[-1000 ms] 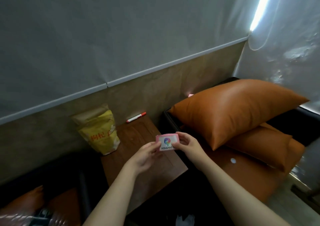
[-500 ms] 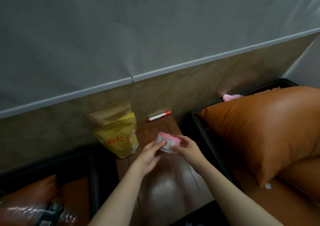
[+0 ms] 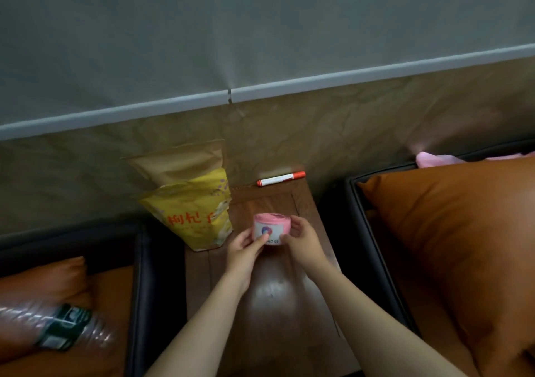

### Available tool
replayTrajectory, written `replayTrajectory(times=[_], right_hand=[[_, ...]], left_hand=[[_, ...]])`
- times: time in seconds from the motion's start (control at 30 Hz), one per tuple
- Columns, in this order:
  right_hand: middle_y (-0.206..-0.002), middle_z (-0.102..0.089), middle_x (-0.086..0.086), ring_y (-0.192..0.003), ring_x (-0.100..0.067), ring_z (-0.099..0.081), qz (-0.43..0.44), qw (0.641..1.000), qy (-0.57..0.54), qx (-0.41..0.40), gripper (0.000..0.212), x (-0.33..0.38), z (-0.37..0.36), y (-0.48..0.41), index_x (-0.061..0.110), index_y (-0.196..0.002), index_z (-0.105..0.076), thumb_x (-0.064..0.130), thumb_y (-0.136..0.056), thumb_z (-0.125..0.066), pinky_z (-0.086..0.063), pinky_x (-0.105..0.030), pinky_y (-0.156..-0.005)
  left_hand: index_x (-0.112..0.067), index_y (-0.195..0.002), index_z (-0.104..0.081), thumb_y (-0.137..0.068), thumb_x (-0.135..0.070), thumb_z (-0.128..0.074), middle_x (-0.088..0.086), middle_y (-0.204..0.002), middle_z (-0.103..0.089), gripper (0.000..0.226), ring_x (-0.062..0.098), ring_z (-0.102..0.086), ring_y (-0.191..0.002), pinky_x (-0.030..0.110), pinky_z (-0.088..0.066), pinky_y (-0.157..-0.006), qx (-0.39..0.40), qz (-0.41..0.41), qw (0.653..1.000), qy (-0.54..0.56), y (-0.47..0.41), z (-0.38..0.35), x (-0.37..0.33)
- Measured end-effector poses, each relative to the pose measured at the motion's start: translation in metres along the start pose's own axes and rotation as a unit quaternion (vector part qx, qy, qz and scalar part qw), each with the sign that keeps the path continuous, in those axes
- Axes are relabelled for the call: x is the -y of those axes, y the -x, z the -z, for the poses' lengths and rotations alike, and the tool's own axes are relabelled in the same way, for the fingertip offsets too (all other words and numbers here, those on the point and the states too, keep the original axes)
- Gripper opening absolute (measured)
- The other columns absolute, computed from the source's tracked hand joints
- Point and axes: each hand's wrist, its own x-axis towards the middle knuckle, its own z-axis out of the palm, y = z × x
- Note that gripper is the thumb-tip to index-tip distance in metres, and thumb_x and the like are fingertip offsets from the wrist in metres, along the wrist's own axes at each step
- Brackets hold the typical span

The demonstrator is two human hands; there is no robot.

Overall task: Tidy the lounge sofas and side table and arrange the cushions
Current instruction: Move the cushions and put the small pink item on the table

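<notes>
Your dark wooden desk [image 3: 272, 292] sits in a narrow lane between the left sofa's black padded arm [image 3: 153, 275] and the right sofa's black frame [image 3: 359, 232]. Its near half shows open wood. A tall yellow-and-brown paper pouch [image 3: 197, 203] blocks the back left corner; a red-and-white marker pen [image 3: 280, 179] lies along the back edge. Your left hand [image 3: 246, 245] and right hand [image 3: 302, 240], holding a pink labelled roll [image 3: 272, 223], are just beside the pouch

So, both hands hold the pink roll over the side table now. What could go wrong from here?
1. The yellow bag stands upright close beside the left hand; a nudge while the pink roll is set down may tip it over.
2. The red marker lies at the back of the side table near the wall; a bump could make it roll off.
</notes>
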Motion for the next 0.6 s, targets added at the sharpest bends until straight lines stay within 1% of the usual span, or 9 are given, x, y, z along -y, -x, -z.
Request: replayTrajectory(times=[0.07,0.13,0.2,0.27,0.4,0.47,0.5,0.53,0.6], right_hand=[[-0.129,-0.057,-0.019,-0.118,-0.029,-0.057,0.013,1.0,0.009,-0.002,0.053,-0.003,-0.003,-0.008,-0.001,-0.133,-0.048,-0.017,-0.082,-0.055,-0.048,-0.035,-0.098],[-0.125,-0.06,-0.015,-0.117,-0.029,-0.058,0.031,0.999,0.01,-0.002,0.052,-0.005,-0.006,-0.014,0.002,-0.13,-0.052,-0.018,-0.081,-0.054,-0.047,-0.04,-0.101],[-0.123,-0.061,-0.011,-0.117,-0.027,-0.058,0.05,0.999,0.016,-0.002,0.053,-0.008,-0.008,-0.019,0.004,-0.129,-0.054,-0.019,-0.08,-0.053,-0.046,-0.041,-0.103],[-0.122,-0.062,-0.01,-0.115,-0.024,-0.059,0.068,0.997,0.024,-0.004,0.054,-0.012,-0.012,-0.023,0.007,-0.128,-0.055,-0.018,-0.079,-0.054,-0.046,-0.039,-0.102],[-0.113,-0.065,-0.006,-0.105,-0.02,-0.062,0.072,0.997,-0.008,0.004,0.053,-0.019,-0.015,-0.031,0.019,-0.12,-0.056,-0.015,-0.08,-0.059,-0.05,-0.026,-0.09],[-0.113,-0.065,-0.006,-0.104,-0.018,-0.062,0.078,0.997,-0.03,0.005,0.05,-0.021,-0.016,-0.037,0.019,-0.118,-0.056,-0.014,-0.08,-0.061,-0.048,-0.022,-0.089],[-0.112,-0.066,-0.007,-0.104,-0.017,-0.062,0.083,0.996,-0.037,0.006,0.048,-0.022,-0.017,-0.04,0.018,-0.116,-0.058,-0.014,-0.08,-0.061,-0.048,-0.022,-0.09],[-0.111,-0.067,-0.007,-0.103,-0.016,-0.062,0.088,0.995,-0.042,0.01,0.046,-0.022,-0.018,-0.043,0.016,-0.114,-0.059,-0.014,-0.08,-0.062,-0.048,-0.022,-0.09],[-0.107,-0.068,-0.006,-0.102,-0.016,-0.063,0.089,0.994,-0.057,0.021,0.039,-0.022,-0.023,-0.048,0.015,-0.108,-0.061,-0.012,-0.08,-0.064,-0.048,-0.02,-0.089]], left_hand=[[-0.002,-0.121,-0.058,-0.083,0.005,-0.067,0.014,-0.11,-0.066,0.039,0.021,-0.063,-0.101,0.032,-0.05,-0.095,-0.017,-0.011,1.0,-0.008,-0.008,0.0,0.006],[-0.006,-0.12,-0.058,-0.082,0.004,-0.069,0.018,-0.119,-0.063,0.041,0.026,-0.06,-0.113,0.04,-0.045,-0.105,-0.039,-0.018,0.999,-0.013,-0.016,0.0,0.012],[-0.009,-0.117,-0.058,-0.082,0.005,-0.069,0.019,-0.122,-0.062,0.039,0.029,-0.059,-0.116,0.044,-0.043,-0.106,-0.056,-0.023,0.998,-0.014,-0.021,-0.001,0.018],[-0.01,-0.116,-0.057,-0.082,0.007,-0.068,0.018,-0.122,-0.061,0.04,0.03,-0.057,-0.118,0.045,-0.042,-0.108,-0.068,-0.028,0.997,-0.008,-0.026,-0.002,0.023],[-0.008,-0.123,-0.053,-0.081,0.01,-0.067,0.013,-0.12,-0.058,0.048,0.026,-0.056,-0.117,0.044,-0.042,-0.108,-0.087,-0.042,0.995,-0.004,-0.034,-0.004,0.027],[-0.003,-0.129,-0.05,-0.081,0.009,-0.067,0.015,-0.122,-0.057,0.052,0.026,-0.057,-0.115,0.042,-0.046,-0.104,-0.102,-0.045,0.994,0.006,-0.04,-0.007,0.026],[-0.001,-0.13,-0.048,-0.082,0.009,-0.067,0.016,-0.121,-0.057,0.053,0.026,-0.059,-0.11,0.038,-0.05,-0.098,-0.11,-0.042,0.993,0.017,-0.043,-0.009,0.026],[0.001,-0.129,-0.046,-0.083,0.009,-0.066,0.018,-0.119,-0.058,0.051,0.024,-0.062,-0.102,0.031,-0.055,-0.088,-0.114,-0.038,0.992,0.033,-0.045,-0.01,0.027],[0.002,-0.124,-0.047,-0.085,0.009,-0.063,0.02,-0.112,-0.059,0.042,0.017,-0.065,-0.084,0.019,-0.057,-0.068,-0.108,-0.036,0.992,0.057,-0.049,-0.01,0.028]])
